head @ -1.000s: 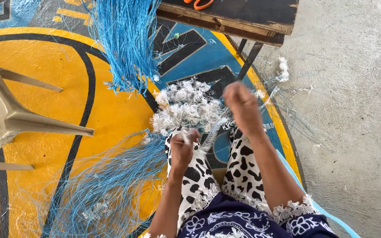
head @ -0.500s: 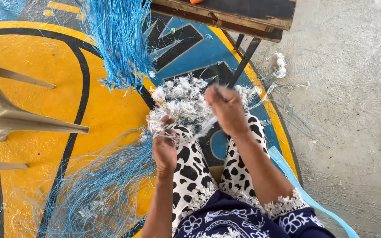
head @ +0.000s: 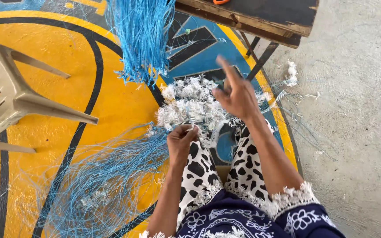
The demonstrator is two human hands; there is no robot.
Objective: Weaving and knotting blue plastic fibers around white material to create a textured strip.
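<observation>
The left hand (head: 181, 142) pinches thin blue net strands (head: 111, 176) above the knee, the right hand (head: 238, 94) lifts open-fingered at one o'clock over the white knotted-fibre pile (head: 190, 103), seemingly mid-pull, next needing another strand drawn free.

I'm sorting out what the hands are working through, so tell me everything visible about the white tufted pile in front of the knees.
The white tufted pile is a heap of small frayed, fluffy knots, apparently of thin fibre, lying on the painted floor below the hanging blue strands. The left hand pinches its near edge; the right hand hovers above, fingers spread. Fine blue line trails away leftward.
</observation>
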